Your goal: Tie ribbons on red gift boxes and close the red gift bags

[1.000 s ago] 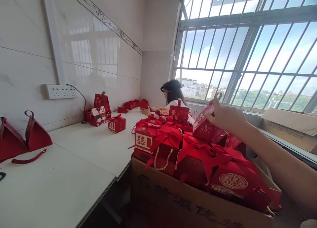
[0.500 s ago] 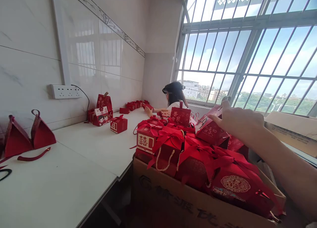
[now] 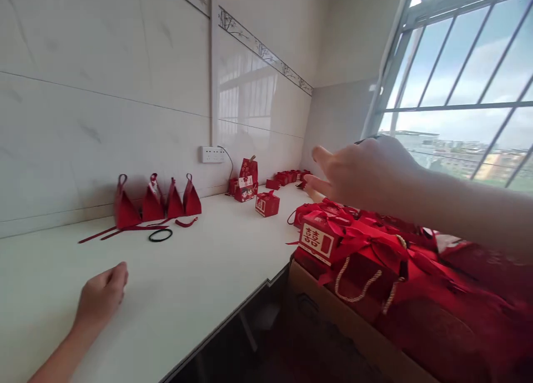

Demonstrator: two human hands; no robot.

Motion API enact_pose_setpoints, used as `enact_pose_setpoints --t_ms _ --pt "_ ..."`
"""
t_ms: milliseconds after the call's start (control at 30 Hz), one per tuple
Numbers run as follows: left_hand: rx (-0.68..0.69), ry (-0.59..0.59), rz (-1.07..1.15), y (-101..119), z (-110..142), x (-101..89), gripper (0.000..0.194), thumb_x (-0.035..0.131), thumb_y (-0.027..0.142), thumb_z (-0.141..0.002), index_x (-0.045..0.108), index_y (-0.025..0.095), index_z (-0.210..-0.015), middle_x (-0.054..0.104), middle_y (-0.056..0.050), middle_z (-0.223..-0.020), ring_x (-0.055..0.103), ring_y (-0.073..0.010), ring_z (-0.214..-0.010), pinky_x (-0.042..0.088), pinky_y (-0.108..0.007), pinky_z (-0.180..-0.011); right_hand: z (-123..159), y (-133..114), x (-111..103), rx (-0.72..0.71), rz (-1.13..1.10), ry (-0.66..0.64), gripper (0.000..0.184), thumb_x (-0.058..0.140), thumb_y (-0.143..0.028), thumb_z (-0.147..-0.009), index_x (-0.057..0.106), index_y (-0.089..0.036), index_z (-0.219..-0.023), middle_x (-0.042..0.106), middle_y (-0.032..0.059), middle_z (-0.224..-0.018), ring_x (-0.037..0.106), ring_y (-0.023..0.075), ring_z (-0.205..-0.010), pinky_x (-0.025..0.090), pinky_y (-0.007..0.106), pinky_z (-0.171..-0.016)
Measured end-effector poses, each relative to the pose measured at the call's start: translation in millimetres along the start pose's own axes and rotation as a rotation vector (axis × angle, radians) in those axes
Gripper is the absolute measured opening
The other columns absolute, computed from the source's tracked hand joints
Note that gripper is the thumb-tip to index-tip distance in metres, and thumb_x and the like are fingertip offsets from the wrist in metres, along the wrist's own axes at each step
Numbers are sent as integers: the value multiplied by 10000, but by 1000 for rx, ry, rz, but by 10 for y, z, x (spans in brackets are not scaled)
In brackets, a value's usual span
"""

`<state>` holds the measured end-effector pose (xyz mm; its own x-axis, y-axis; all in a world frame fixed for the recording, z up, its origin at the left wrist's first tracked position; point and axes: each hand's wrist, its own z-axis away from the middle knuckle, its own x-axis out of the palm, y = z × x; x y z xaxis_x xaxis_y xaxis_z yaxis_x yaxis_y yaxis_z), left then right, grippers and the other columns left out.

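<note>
My left hand [image 3: 102, 294] rests on the white table [image 3: 179, 300] with its fingers curled in and nothing showing in them. Above the heap of red gift boxes [image 3: 370, 261], my right hand [image 3: 362, 169] is held out with thumb and finger apart and holds nothing. Ribbon bows and twisted cord handles show on these boxes, which fill a cardboard carton [image 3: 316, 311]. Closest to the left hand lie a black ring-shaped band [image 3: 160, 236] and some dark red strips [image 3: 125, 229]. Behind them stand several red pyramid-like boxes [image 3: 175, 200] with loops on top.
Farther along the table sit a small red cube box [image 3: 267, 203] and a red box with cartoon figures [image 3: 246, 189]. More red boxes [image 3: 287, 177] line the wall at the far end. A power socket [image 3: 212, 154] is on the tiled wall, and a barred window stands at right.
The view has swung left. My right hand has let go of the red gift box it held on the heap. My left hand has come into view on the table.
</note>
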<state>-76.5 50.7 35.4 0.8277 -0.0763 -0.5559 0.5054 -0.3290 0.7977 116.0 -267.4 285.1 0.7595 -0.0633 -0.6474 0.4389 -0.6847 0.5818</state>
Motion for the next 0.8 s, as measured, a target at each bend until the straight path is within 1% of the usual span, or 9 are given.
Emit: enact_pose_setpoints --t_ms 133,233,333,400,500,567,633,700,800 --pt "-23 -25 96 -176 -73 -31 388 339 365 -823 269 186 -485 258 59 -376 295 -65 -398 243 -194 -451 -502 -563 198 -316 -198 -79 310 437 -399 -922 570 -133 -1013 603 114 -699 611 302 -739 405 367 -623" --pt "32 0 97 -200 -59 20 363 330 408 -779 223 203 -499 239 39 -426 265 -87 -433 218 -229 -447 -845 -1011 472 -435 -326 -193 226 466 -292 -916 601 -110 -911 634 159 -872 607 306 -862 421 380 -666" --pt "106 -17 92 -212 -35 52 366 330 436 -747 186 206 -501 213 31 -449 223 -95 -455 188 -250 -457 -1161 -1487 830 -466 -382 -370 193 589 -288 -864 611 -112 -788 633 92 -822 611 230 -820 465 349 -690" --pt "157 -37 84 -235 -27 63 382 336 456 -739 187 203 -495 208 30 -450 211 -96 -460 177 -259 -466 -1342 -1785 1097 -418 -423 -488 219 604 -332 -874 608 -114 -848 617 30 -802 599 148 -731 498 311 -683" --pt "216 -40 76 -287 -34 68 397 335 477 -743 192 200 -496 203 31 -453 199 -97 -464 170 -271 -482 -1523 -2105 1518 -238 -531 -508 243 567 -348 -903 591 -119 -980 612 41 -919 598 138 -769 511 301 -697" --pt "236 -18 73 -324 -52 63 393 329 475 -748 185 200 -506 197 32 -460 189 -98 -465 168 -276 -485 -1567 -2213 1803 -35 -606 -415 262 510 -285 -921 548 -111 -1114 569 116 -1103 579 204 -964 487 339 -785" --pt "238 10 74 -352 -80 56 387 315 472 -756 173 203 -516 187 34 -465 180 -97 -460 167 -276 -477 -1559 -2262 2085 223 -663 -308 381 428 -243 -926 444 -66 -1262 442 235 -1272 458 309 -1183 430 406 -880" --pt "226 43 77 -364 -116 57 380 291 468 -768 160 208 -525 172 36 -468 169 -95 -452 167 -273 -465 -1525 -2283 2359 466 -713 -246 529 401 -298 -914 317 -18 -1354 319 320 -1343 329 389 -1281 382 475 -921" --pt "146 118 133 -351 -176 82 375 291 469 -766 146 213 -534 157 40 -478 155 -92 -455 162 -268 -453 -1471 -2269 2741 723 -782 -232 723 416 -461 -882 211 14 -1386 235 367 -1364 303 435 -1283 371 518 -932"
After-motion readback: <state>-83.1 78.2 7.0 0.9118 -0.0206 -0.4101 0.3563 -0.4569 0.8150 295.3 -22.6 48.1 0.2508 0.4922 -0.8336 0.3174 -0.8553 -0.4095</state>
